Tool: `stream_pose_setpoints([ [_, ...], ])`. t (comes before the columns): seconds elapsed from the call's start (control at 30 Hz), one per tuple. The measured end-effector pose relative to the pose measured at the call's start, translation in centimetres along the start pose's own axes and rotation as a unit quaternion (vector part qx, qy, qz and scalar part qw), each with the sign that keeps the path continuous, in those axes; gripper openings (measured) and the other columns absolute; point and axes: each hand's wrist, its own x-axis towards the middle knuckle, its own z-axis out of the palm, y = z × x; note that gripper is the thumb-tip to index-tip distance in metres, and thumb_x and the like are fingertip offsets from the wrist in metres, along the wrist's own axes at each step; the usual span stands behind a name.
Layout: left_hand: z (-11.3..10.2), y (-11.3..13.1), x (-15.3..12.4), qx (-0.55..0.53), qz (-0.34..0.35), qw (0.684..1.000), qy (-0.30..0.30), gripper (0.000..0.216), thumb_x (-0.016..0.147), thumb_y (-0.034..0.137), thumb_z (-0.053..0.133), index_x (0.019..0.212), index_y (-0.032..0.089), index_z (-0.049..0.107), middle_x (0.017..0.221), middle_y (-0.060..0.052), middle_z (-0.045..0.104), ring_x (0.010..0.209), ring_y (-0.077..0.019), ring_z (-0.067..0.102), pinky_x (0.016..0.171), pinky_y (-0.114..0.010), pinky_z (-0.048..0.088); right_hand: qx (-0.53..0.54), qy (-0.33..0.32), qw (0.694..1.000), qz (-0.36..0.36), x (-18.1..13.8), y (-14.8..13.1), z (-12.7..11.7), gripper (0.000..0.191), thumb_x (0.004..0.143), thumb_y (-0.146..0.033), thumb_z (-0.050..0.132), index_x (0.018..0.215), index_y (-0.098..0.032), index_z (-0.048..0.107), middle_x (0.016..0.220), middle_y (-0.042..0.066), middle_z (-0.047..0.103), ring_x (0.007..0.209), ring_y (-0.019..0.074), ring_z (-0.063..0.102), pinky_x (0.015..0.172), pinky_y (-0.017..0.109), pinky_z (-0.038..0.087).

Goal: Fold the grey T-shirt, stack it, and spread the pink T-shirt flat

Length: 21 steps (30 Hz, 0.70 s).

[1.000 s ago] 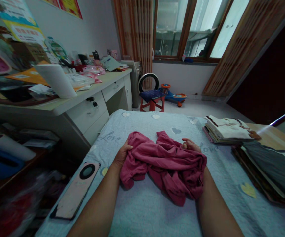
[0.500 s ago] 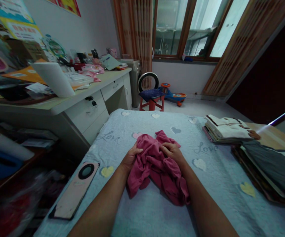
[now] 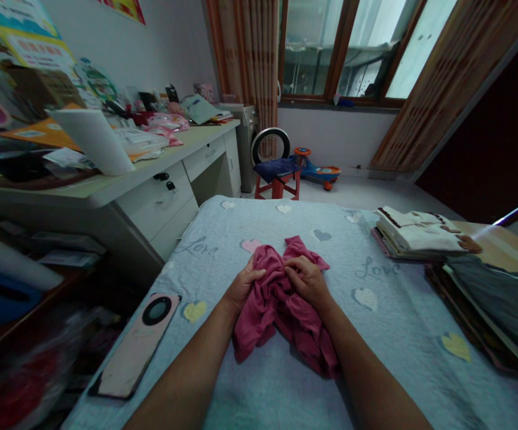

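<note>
A crumpled dark-pink garment (image 3: pixel 271 298) is bunched up in the middle of the bed; its exact kind is hidden by the folds. My left hand (image 3: pixel 243 285) grips its left side, thumb on top and the other fingers tucked behind the cloth. From the right, my right hand (image 3: pixel 306 279) pinches the fabric near the upper middle. Two loose ends of the cloth hang toward me, and another end sticks out beyond my right hand. Beneath lies a light-blue bedcover (image 3: pixel 259 400) with hearts and lettering.
A phone (image 3: pixel 135 346) lies at the bed's left edge. On the right are a folded pile of light clothes (image 3: pixel 420 233) and a pile of dark clothes (image 3: pixel 505 304). A cluttered desk (image 3: pixel 151 185) runs along the left, with a red stool (image 3: pixel 277 188) beyond the bed.
My hands have drawn closer together, gathering the pink cloth into a narrower bunch. My right hand has shifted slightly left. Both still hold the garment.
</note>
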Motion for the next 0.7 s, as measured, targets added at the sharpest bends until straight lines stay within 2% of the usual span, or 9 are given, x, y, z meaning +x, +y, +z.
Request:
stream_pose_setpoints([
  [0.17,0.24,0.20,-0.14,0.009,-0.008,1.000,0.018,0.088,0.076,0.012,0.067,0.153,0.028,0.026,0.130,-0.006,0.064,0.111,-0.0251,0.067,0.102,-0.040,0.049,-0.004,-0.022,1.000,-0.004,0.13,-0.33,0.17,0.007,0.087,-0.017,0.061,0.082,-0.021,0.066,0.077,0.002,0.061,0.075,0.0173,0.057,0.068,0.029,0.045],
  [0.3,0.47,0.34,-0.21,0.010,-0.009,1.000,0.027,0.089,0.076,0.011,0.067,0.153,0.029,0.026,0.130,-0.005,0.064,0.112,-0.0243,0.066,0.102,-0.038,0.048,0.001,-0.037,0.999,0.006,0.05,-0.41,0.42,0.012,0.088,-0.015,0.057,0.088,-0.022,0.067,0.082,0.002,0.057,0.077,0.0163,0.056,0.068,0.027,0.045],
  [0.47,0.54,0.27,-0.18,0.015,-0.006,1.000,0.015,0.086,0.075,0.013,0.068,0.152,0.025,0.030,0.128,-0.007,0.066,0.113,-0.0260,0.066,0.104,-0.039,0.047,0.002,-0.047,0.999,0.008,-0.16,-0.22,0.65,0.013,0.091,-0.021,0.058,0.097,-0.023,0.069,0.087,0.003,0.057,0.078,0.0160,0.057,0.069,0.027,0.047],
  [0.7,0.42,0.08,-0.09,0.037,0.004,0.999,0.000,0.079,0.076,0.016,0.071,0.147,0.024,0.039,0.132,-0.008,0.063,0.120,-0.0289,0.061,0.109,-0.042,0.042,-0.015,-0.045,0.999,0.015,-0.11,-0.35,0.67,0.009,0.091,-0.027,0.062,0.096,-0.024,0.069,0.088,0.004,0.061,0.079,0.0174,0.059,0.071,0.030,0.050],
])
